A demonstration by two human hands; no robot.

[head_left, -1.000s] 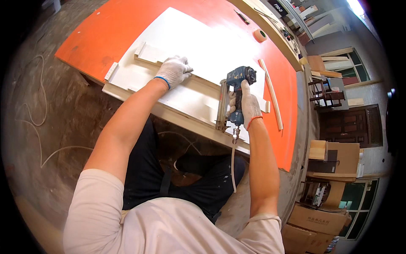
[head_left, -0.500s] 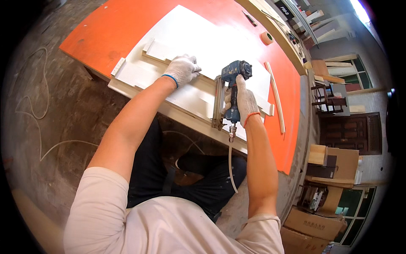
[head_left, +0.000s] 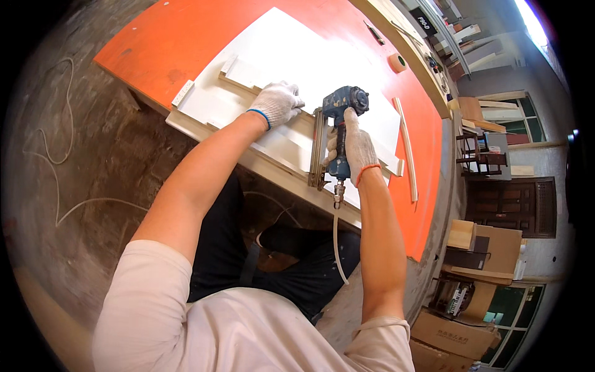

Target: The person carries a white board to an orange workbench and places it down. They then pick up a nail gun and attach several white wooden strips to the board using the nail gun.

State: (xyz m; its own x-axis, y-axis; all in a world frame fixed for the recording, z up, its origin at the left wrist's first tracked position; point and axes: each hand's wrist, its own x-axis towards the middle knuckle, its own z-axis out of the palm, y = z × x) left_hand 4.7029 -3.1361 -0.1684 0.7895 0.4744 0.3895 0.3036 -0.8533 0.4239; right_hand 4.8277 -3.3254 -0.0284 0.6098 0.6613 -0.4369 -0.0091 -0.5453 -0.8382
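Note:
My right hand [head_left: 358,146], in a white knit glove with an orange cuff, grips a blue pneumatic nail gun [head_left: 338,133] by its handle. The gun stands upright over the near part of a white panel [head_left: 273,46], its long magazine on the left side and an air hose [head_left: 336,242] hanging from its base. My left hand [head_left: 279,104], gloved with a blue cuff, rests on a long wooden strip [head_left: 238,85] lying across the panel. Its fingers are bent together at the strip's edge, and the fingertips are partly hidden.
Beneath the panel is an orange tabletop [head_left: 139,49]. A loose wooden strip [head_left: 406,149], a tape roll [head_left: 397,62] and a slim dark tool [head_left: 375,33] lie toward its right side. Cardboard boxes [head_left: 455,332] stand at lower right; a thin hose [head_left: 59,158] trails over the floor.
The whole view has shifted slightly, with table and panel lower and further right in it. Relative to the panel, the nail gun sits a little further left. Both hands keep their hold.

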